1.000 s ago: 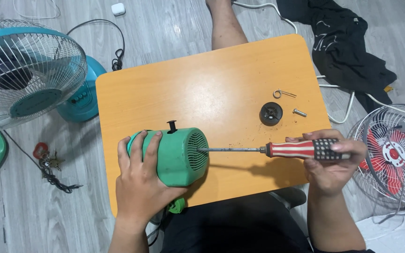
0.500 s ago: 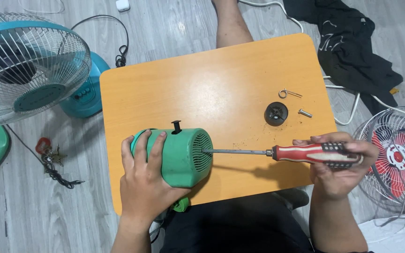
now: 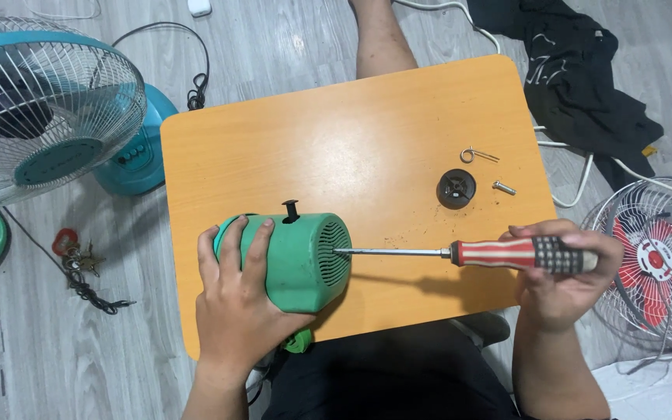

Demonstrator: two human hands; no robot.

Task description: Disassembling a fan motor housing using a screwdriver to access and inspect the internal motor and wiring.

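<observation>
While the left hand wraps its fingers over the green motor cover near the table's front edge, the right hand grips the screwdriver, tip in the cover's vents. Bare tabletop lies beyond both hands' fingertips.

Left hand: clasping green motor housing, lying sideways on orange table.
Right hand: gripping red-striped screwdriver, tip in housing's grille.
Nearby: black round cap, screw, wire clip.
</observation>
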